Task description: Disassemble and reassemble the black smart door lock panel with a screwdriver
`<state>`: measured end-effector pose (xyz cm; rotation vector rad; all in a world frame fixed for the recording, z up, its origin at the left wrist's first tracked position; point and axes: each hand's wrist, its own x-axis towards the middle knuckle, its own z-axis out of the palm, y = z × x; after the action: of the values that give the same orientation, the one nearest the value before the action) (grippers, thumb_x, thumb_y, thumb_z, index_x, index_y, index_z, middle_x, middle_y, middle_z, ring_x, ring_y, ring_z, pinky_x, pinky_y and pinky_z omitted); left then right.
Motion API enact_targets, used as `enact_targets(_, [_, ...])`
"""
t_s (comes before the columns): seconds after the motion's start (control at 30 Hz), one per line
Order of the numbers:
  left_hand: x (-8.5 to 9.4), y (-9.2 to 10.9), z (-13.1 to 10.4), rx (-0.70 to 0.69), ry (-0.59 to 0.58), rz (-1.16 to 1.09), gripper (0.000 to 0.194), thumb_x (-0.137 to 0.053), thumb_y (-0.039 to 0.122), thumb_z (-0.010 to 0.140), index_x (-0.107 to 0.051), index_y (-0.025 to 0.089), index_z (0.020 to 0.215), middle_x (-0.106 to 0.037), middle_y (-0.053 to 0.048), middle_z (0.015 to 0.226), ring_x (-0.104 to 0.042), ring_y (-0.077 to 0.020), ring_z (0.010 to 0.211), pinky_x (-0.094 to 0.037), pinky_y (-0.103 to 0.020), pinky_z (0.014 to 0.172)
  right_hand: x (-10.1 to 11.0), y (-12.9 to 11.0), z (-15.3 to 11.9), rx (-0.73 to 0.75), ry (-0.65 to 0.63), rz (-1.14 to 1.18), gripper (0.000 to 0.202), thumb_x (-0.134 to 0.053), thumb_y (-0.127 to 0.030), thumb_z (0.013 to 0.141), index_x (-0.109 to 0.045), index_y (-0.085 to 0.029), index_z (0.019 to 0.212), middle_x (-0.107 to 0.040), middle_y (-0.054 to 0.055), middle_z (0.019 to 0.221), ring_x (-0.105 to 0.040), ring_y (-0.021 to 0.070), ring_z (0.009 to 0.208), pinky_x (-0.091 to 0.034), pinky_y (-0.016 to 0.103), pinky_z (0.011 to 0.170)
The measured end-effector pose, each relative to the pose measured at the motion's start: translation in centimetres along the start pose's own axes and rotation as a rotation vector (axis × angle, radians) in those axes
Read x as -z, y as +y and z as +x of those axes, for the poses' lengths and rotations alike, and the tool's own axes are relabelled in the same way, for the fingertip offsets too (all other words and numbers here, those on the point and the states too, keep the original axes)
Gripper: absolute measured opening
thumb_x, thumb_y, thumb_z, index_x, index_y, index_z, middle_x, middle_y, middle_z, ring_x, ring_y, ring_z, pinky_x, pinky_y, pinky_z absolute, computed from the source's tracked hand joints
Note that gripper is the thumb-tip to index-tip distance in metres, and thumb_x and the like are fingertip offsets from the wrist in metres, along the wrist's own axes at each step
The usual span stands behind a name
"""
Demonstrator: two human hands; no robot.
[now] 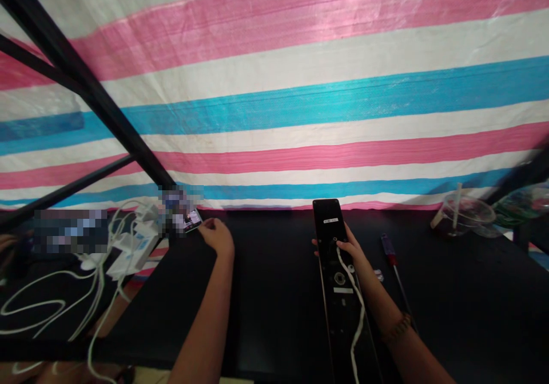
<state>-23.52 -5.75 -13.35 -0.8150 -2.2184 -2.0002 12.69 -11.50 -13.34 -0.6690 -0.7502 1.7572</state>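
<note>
Grip: right hand closed on a long black device, fingers round the far long edge, thumb on the upper face beside the white cable. Left hand has its fingertips at the edge of a small lit screen; pinching or only touching, cannot tell. By size: one striped sheet behind everything; one black tabletop; one device, over the tabletop right of centre, far end raised toward the sheet, near end out of frame. Judged handling: stiff, moderately heavy for its length, glossy face probably slippery. Best hold is across both long edges near mid-length, with a second hand under the near end; cable looks soft, its entry the delicate spot, so no pulling there. One white power strip, off to the left amid loops of pale cord, too tangled to count. One screwdriver, right of the right forearm, handle outward. One green bottle at far right; clear plastic tubs overlap beside it, number uncertain. One small lit screen, thin, likely fragile, best taken by its rim. Smallest: two white labels on the device.
</note>
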Motion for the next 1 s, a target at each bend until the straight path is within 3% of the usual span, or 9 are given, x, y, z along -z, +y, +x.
enact_targets(0.17, [-5.4,4.3,-9.6,0.049,-0.275,-0.298,0.016,-0.053,0.034,0.093,-0.049,0.021,0.101,-0.060,0.000,0.089,-0.065,-0.0114,0.069,-0.051,-0.026,0.069,-1.5,-0.7,-1.0,0.023,0.022,0.058,0.104,-0.076,-0.028,0.073,-0.017,-0.040,0.159,-0.073,0.007,0.123,-0.072,0.0371,0.107,-0.056,0.057,0.088])
enact_targets(0.23, [-6.2,5.7,-13.3,0.029,-0.394,-0.392,0.021,-0.051,0.039,0.094,-0.051,0.021,0.104,-0.061,-0.002,0.091,-0.064,-0.0115,0.069,-0.051,-0.025,0.067,-2.0,-0.8,-1.3,0.041,0.042,0.062,0.103,-0.074,-0.025,0.075,-0.016,-0.042,0.158,-0.072,0.004,0.126,-0.072,0.0351,0.108,-0.056,0.056,0.090])
enact_targets(0.33, [-5.7,6.9,-16.8,0.003,-0.554,-0.486,0.023,-0.049,0.041,0.096,-0.051,0.021,0.107,-0.063,-0.001,0.086,-0.062,-0.0116,0.067,-0.050,-0.025,0.067,-2.0,-0.8,-1.2,0.047,0.055,0.041,0.099,-0.072,-0.027,0.076,-0.019,-0.042,0.158,-0.071,0.001,0.128,-0.072,0.0333,0.108,-0.057,0.053,0.092])
enact_targets(0.47, [-4.2,7.4,-18.3,-0.062,-0.853,-0.544,0.025,-0.059,0.041,0.092,-0.058,0.020,0.105,-0.064,0.000,0.073,-0.062,-0.0138,0.063,-0.050,-0.026,0.064,-1.1,-0.2,-0.5,0.108,0.093,-0.040,0.089,-0.073,-0.033,0.078,-0.030,-0.039,0.155,-0.062,-0.001,0.141,-0.066,0.0325,0.120,-0.053,0.050,0.100])
enact_targets(0.53, [-3.9,7.6,-18.7,-0.067,-0.972,-0.566,0.036,-0.062,0.042,0.089,-0.057,0.021,0.117,-0.069,-0.001,0.078,-0.066,-0.0163,0.069,-0.051,-0.028,0.066,-0.5,0.1,0.1,0.154,0.111,-0.077,0.079,-0.071,-0.036,0.080,-0.039,-0.036,0.153,-0.056,-0.002,0.147,-0.055,0.0317,0.134,-0.047,0.048,0.108])
enact_targets(0.67, [-3.9,8.1,-19.4,0.035,-1.121,-0.667,0.065,-0.059,0.045,0.092,-0.032,0.026,0.148,-0.073,-0.006,0.101,-0.070,-0.0215,0.090,-0.055,-0.034,0.078,0.8,0.7,1.0,0.169,0.104,-0.126,0.078,-0.073,-0.039,0.078,-0.045,-0.036,0.150,-0.055,-0.003,0.148,-0.044,0.0310,0.142,-0.040,0.047,0.115])
enact_targets(0.87, [-3.9,8.3,-19.4,0.098,-1.147,-0.679,0.064,-0.057,0.037,0.092,-0.033,0.024,0.149,-0.073,-0.006,0.100,-0.071,-0.0219,0.089,-0.056,-0.035,0.078,0.2,0.9,0.9,0.100,0.124,-0.093,0.087,-0.073,-0.040,0.077,-0.035,-0.035,0.155,-0.060,0.000,0.143,-0.054,0.0327,0.134,-0.045,0.047,0.109])
enact_targets(1.0, [-4.1,8.0,-19.5,0.185,-1.154,-0.660,0.072,-0.056,0.034,0.091,-0.022,0.027,0.155,-0.073,-0.005,0.102,-0.071,-0.0201,0.083,-0.056,-0.034,0.076,-1.0,0.6,0.1,0.079,0.150,-0.081,0.085,-0.071,-0.042,0.078,-0.035,-0.036,0.155,-0.060,-0.001,0.143,-0.055,0.0327,0.133,-0.047,0.047,0.106])
